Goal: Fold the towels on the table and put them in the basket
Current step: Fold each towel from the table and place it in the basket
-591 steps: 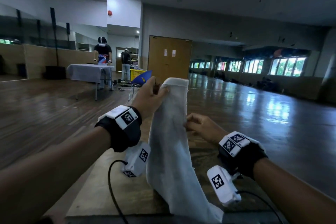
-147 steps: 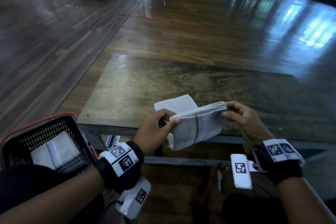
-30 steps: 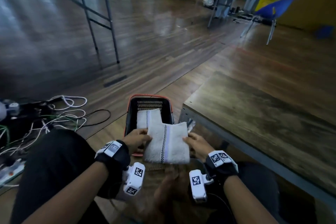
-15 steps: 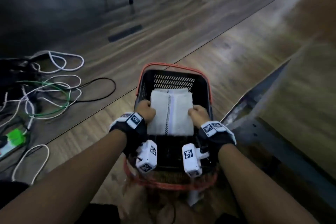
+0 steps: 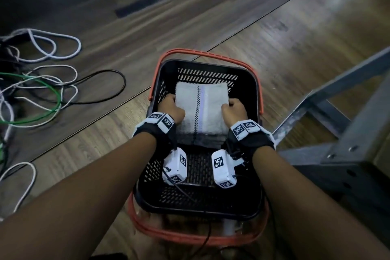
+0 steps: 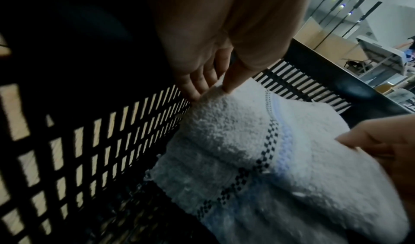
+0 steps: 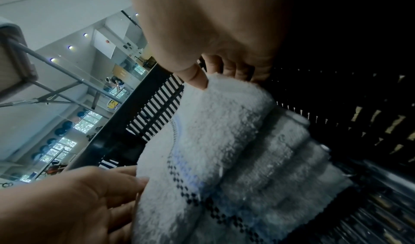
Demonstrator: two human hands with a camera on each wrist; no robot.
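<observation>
The folded white terry towel with a dark checked stripe (image 5: 201, 110), held over the rim a second ago, now lies on the stack of folded towels inside the black slotted plastic basket with orange handles (image 5: 251, 88). The left hand (image 5: 169, 107) and right hand (image 5: 234, 111) pinch its side edges, thumbs on top. Placement looks nearly finished; only letting go remains.

You will find no readable words, brand names or numbers anywhere in these views. The only markings are black-and-white square fiducial codes on your wristbands (image 5: 161, 121) and on the white wrist camera housings (image 5: 221, 168) at centre frame; they carry patterns, not text.
</observation>
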